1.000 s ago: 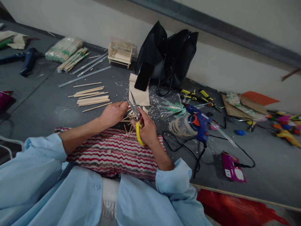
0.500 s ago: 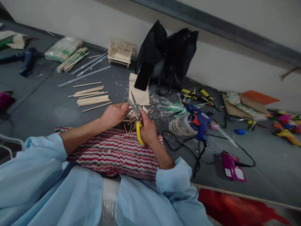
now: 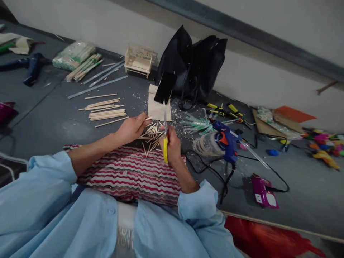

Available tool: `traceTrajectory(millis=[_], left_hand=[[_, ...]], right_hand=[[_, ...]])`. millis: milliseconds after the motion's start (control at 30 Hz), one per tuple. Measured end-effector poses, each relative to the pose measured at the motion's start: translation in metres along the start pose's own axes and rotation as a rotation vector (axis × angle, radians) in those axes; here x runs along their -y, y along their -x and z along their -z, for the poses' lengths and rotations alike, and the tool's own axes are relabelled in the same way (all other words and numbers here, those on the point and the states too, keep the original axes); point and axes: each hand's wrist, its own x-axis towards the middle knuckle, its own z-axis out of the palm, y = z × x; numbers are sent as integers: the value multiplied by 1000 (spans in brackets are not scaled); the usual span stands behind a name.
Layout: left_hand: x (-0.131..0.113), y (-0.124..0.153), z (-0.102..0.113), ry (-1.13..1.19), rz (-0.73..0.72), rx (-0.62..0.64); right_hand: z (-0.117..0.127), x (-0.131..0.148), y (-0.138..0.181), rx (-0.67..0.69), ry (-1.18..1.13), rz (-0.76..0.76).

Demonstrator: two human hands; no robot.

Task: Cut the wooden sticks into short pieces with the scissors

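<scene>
My left hand [image 3: 132, 128] is closed in a pinch on a short wooden stick [image 3: 148, 118], whose pale end pokes out past the fingertips. Yellow-handled scissors [image 3: 165, 143] are in my right hand [image 3: 173, 145], blades pointing away from me and seen nearly edge-on, apart from the stick. Between and below the hands lies a loose pile of short cut sticks [image 3: 153, 134], close to the striped cushion [image 3: 131, 175] under my forearms. Longer wooden sticks [image 3: 106, 114] lie in rows left of the pile.
A phone [image 3: 165, 87] leans against a black bag [image 3: 190, 68], beside a small wooden model [image 3: 138, 64]. To the right, a blue glue gun [image 3: 228, 141] rests on a plastic jar [image 3: 205, 144], its cable trailing near a purple power adapter [image 3: 264, 191]. Pliers [image 3: 223, 111] lie behind.
The scissors have swung away from my left hand and turned edge-on, their blades no longer spread beside its fingers. A stick end now shows at my left fingertips.
</scene>
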Motion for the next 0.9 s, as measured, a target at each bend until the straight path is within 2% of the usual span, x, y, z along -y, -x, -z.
traceTrajectory(millis=[67,167,333,433,600,900], left_hand=[[0,-2,6,174,5,-46],[-1,-3,14,456,12,-31],[-1,-3,21,939,111,204],[1,-1,21,1096,174,294],[1,-1,22,1136,180,362],[6,-2,26,852,-16,326]], right_hand=[[3,1,-1,-33,-5,3],[5,2,-2,35,20,-7],[4,6,0,124,41,-24],[4,6,0,128,32,-28],[3,6,0,158,13,-6],[4,10,4,183,90,64]])
